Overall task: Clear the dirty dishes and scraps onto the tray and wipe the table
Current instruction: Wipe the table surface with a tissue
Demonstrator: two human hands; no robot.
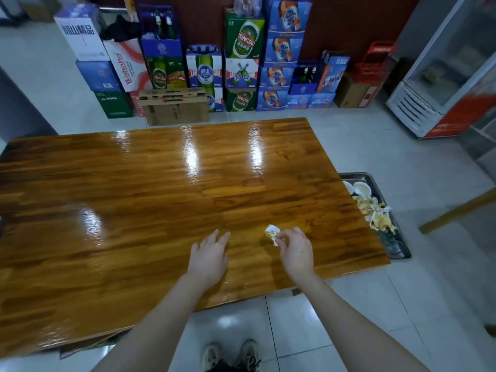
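Shoes (230,354) below — hands over table (134,197), beer cartons (241,63) beyond

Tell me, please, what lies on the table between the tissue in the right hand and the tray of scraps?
Nothing. In the head view, only bare glossy table runs from the crumpled tissue pinched in the right hand to the tray at the table's right edge.

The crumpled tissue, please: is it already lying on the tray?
No, the right hand pinches the tissue over the table, left of the tray.
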